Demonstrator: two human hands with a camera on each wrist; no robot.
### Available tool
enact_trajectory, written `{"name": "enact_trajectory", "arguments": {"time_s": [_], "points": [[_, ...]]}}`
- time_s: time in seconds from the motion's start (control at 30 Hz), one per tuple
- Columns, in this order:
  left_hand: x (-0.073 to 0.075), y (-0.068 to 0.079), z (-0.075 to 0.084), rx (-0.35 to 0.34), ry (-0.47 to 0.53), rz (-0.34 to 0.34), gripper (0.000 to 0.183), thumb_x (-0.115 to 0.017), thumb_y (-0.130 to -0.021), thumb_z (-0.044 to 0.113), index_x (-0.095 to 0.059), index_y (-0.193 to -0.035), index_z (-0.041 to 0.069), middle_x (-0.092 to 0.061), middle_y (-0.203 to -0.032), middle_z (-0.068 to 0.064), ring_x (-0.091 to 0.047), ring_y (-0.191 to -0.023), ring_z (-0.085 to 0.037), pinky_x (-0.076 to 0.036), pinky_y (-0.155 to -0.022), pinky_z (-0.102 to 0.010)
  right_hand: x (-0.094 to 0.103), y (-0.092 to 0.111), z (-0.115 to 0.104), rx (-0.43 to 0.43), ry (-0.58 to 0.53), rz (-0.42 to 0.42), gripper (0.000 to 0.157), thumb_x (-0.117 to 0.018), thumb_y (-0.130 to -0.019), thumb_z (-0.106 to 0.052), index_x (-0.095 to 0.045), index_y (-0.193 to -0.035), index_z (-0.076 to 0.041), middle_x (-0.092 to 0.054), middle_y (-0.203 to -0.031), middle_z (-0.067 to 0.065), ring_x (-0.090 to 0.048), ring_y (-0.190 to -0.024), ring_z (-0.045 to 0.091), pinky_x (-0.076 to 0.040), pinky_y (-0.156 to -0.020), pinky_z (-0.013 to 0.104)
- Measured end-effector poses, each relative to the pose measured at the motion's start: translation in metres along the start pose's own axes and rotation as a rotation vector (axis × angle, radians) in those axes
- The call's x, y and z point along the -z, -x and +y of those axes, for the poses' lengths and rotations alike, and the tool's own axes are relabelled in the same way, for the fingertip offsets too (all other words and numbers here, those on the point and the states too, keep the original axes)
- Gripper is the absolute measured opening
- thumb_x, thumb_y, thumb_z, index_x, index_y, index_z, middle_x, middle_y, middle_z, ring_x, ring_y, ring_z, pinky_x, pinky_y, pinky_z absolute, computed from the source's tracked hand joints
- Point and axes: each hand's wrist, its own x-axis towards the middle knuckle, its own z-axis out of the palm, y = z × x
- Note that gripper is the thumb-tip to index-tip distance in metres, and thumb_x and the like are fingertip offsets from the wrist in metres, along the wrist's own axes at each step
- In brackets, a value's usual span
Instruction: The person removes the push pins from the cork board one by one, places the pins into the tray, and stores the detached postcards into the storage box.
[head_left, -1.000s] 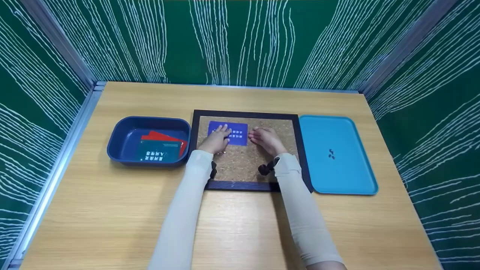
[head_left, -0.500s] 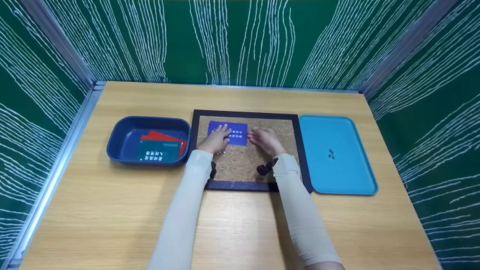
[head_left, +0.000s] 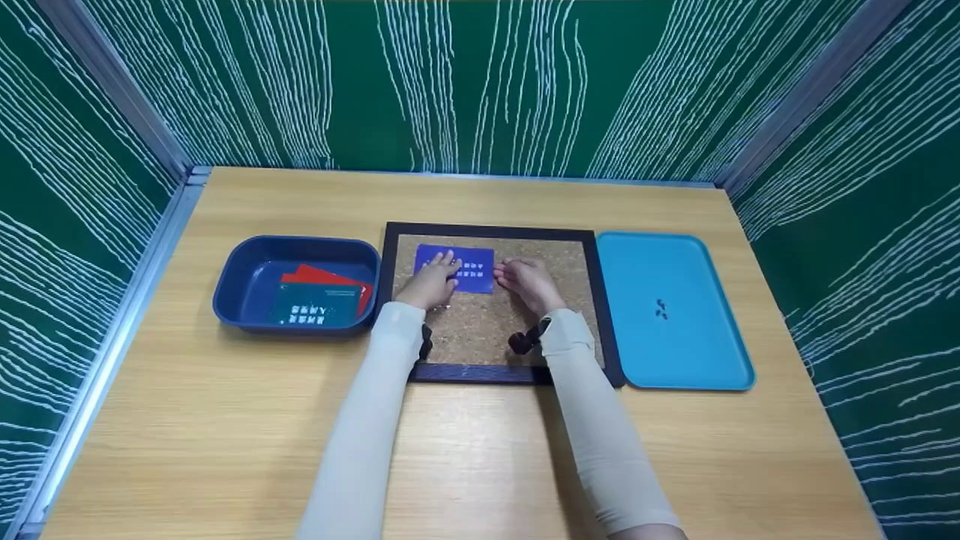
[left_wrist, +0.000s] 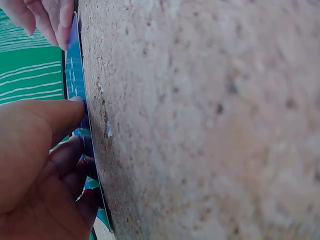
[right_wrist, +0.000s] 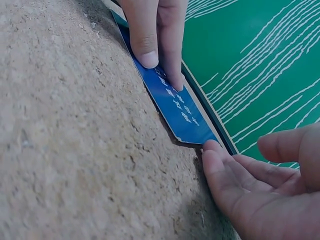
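A blue-purple card with white characters lies on the cork board, near its upper left. My left hand presses the card flat with spread fingertips; in the left wrist view its thumb rests on the card's near side. At the card's right edge is my right hand, its fingertips touching the corner in the right wrist view. There the right thumb stands apart from the fingers, with nothing visible between them. The left palm hides part of the card.
Left of the board stands a dark blue bin holding a green card and red cards. On the right a light blue tray carries several small dark pieces. A black frame borders the cork.
My right hand and wrist have shifted slightly left, bringing the fingertips up to the card's right edge. The left hand stays on the card, which has hardly moved.
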Motion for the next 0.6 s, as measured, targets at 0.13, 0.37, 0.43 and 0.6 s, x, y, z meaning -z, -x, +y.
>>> {"name": "enact_trajectory", "arguments": {"time_s": [0.13, 0.37, 0.43, 0.6], "points": [[-0.0001, -0.0004, -0.0007, 0.0, -0.001, -0.004, 0.049, -0.043, -0.103, 0.02, -0.034, -0.149, 0.009, -0.018, -0.16, -0.009, -0.012, -0.15, -0.027, -0.013, -0.123, -0.042, -0.0024, 0.0002, 0.0001, 0.005, -0.017, 0.009, 0.03, -0.045, -0.097, -0.002, -0.053, -0.122, 0.013, -0.064, -0.096, 0.012, -0.065, -0.081, 0.011, -0.057, -0.077, 0.018], [-0.0002, -0.0013, -0.0006, -0.004, -0.006, -0.006, 0.049, -0.042, -0.103, 0.02, -0.033, -0.15, 0.01, -0.018, -0.16, -0.009, -0.012, -0.149, -0.027, -0.013, -0.123, -0.042, -0.0043, 0.0031, -0.0007, 0.019, -0.015, -0.006, 0.024, -0.044, -0.097, 0.0, -0.051, -0.118, 0.011, -0.059, -0.098, 0.011, -0.061, -0.082, 0.01, -0.054, -0.081, 0.019], [-0.0001, -0.0011, -0.0004, -0.007, 0.001, 0.0, 0.049, -0.043, -0.102, 0.02, -0.034, -0.149, 0.01, -0.018, -0.16, -0.01, -0.012, -0.149, -0.028, -0.013, -0.123, -0.043, -0.0052, 0.0037, -0.0008, 0.028, -0.003, -0.002, 0.028, -0.044, -0.098, -0.001, -0.05, -0.123, 0.012, -0.059, -0.099, 0.011, -0.06, -0.084, 0.011, -0.054, -0.085, 0.021], [0.0002, 0.0, -0.0003, 0.001, 0.012, -0.004, 0.049, -0.043, -0.102, 0.02, -0.033, -0.15, 0.011, -0.017, -0.16, -0.008, -0.011, -0.15, -0.026, -0.012, -0.123, -0.043, -0.0076, 0.004, 0.0001, 0.029, 0.039, 0.004, 0.04, -0.044, -0.099, -0.003, -0.042, -0.137, 0.011, -0.058, -0.11, 0.016, -0.059, -0.092, 0.016, -0.053, -0.095, 0.03]]}}
